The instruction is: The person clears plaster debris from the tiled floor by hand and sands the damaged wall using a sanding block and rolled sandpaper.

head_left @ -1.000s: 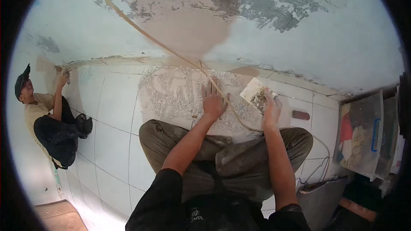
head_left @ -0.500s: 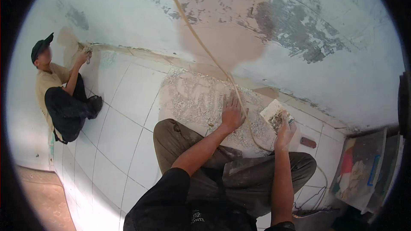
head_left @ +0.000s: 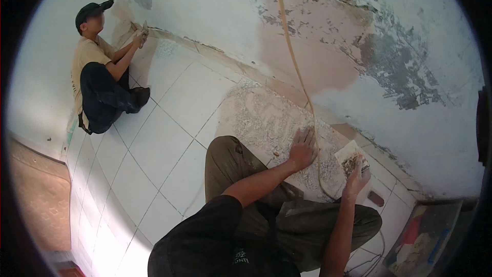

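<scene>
View swung left. Left hand spread, empty, on crumbly grey-white rubble, likely bracing; at its three o'clock, right hand grips square cream board.

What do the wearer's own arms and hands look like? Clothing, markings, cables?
Left hand and right hand: five-fingered, no gloves. Left forearm and right forearm are uncovered, no watch or attached cables visible. Left sleeve: black, short, plain, ending near the elbow. Right sleeve's edge can't be made out.
</scene>
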Available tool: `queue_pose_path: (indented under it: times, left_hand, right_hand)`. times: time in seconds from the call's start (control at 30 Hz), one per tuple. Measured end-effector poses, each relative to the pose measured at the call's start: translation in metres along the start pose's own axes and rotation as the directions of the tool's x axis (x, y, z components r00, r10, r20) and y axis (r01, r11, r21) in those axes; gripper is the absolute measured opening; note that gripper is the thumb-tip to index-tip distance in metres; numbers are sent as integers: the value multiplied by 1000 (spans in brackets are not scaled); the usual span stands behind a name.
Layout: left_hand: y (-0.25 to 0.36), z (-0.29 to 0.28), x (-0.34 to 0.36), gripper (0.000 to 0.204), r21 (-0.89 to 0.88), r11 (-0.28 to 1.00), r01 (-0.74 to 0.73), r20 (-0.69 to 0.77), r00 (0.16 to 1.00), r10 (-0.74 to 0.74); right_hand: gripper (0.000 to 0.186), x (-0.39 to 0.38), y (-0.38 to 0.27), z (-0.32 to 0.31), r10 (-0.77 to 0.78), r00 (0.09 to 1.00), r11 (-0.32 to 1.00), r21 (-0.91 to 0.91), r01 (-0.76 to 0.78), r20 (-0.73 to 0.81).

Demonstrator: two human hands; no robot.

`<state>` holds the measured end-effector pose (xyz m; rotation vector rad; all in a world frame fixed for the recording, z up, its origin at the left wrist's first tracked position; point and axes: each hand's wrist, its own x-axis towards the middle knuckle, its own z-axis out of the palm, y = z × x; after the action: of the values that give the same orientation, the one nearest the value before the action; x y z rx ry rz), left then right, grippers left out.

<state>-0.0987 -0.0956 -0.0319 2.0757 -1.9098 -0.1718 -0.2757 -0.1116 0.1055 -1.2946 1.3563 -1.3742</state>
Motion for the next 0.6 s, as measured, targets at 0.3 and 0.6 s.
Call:
queue_pose_path:
  times: [0.3,0.6]
  left_hand:
    - [-1,9,7,74,-90,996,12,-46,999,-16]
    - [-20,4,18,79,-15,1000,-13,-116,993,11]
  right_hand:
    - [30,1,4,-4,82,996,996,43,-84,44]
    - [28,3,5,-7,145,989,987,-63,-146,-20]
